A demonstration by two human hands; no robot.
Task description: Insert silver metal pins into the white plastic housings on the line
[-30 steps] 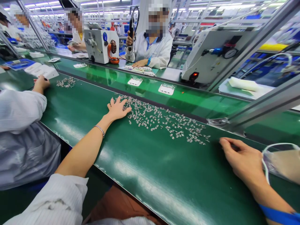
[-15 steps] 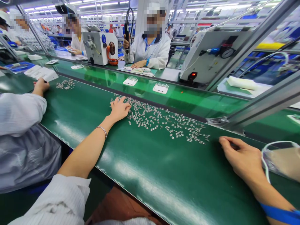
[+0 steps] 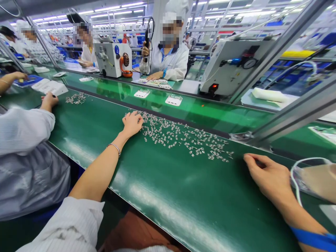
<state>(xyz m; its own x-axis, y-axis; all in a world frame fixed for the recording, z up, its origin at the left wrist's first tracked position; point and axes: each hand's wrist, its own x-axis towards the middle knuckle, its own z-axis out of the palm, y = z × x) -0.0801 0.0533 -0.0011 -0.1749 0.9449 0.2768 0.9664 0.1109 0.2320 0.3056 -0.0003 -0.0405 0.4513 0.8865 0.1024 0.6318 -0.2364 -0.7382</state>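
Small silvery metal parts (image 3: 170,131) lie scattered in a long spread on the green work surface (image 3: 183,189). My left hand (image 3: 132,124) rests at the left end of this spread, palm down, fingers bent and a little apart at its edge. A thin bracelet circles that wrist. Off the right end of the spread, my right hand (image 3: 269,176) hovers with thumb and forefinger closed in a pinch. Whatever sits between those fingertips, if anything, cannot be made out. A blue band (image 3: 312,238) wraps the right wrist.
Beside me a co-worker's hand (image 3: 49,101) is near a smaller heap of parts (image 3: 76,98). White panels (image 3: 173,100) lie on the green conveyor behind a dark rail. A metal post (image 3: 278,59) slants at right, near a white cable (image 3: 295,175). Another co-worker sits opposite.
My left hand's fingers have drawn in slightly, while the right hand keeps its pinch. The white panels have shifted left. A further hand shows at the far left.
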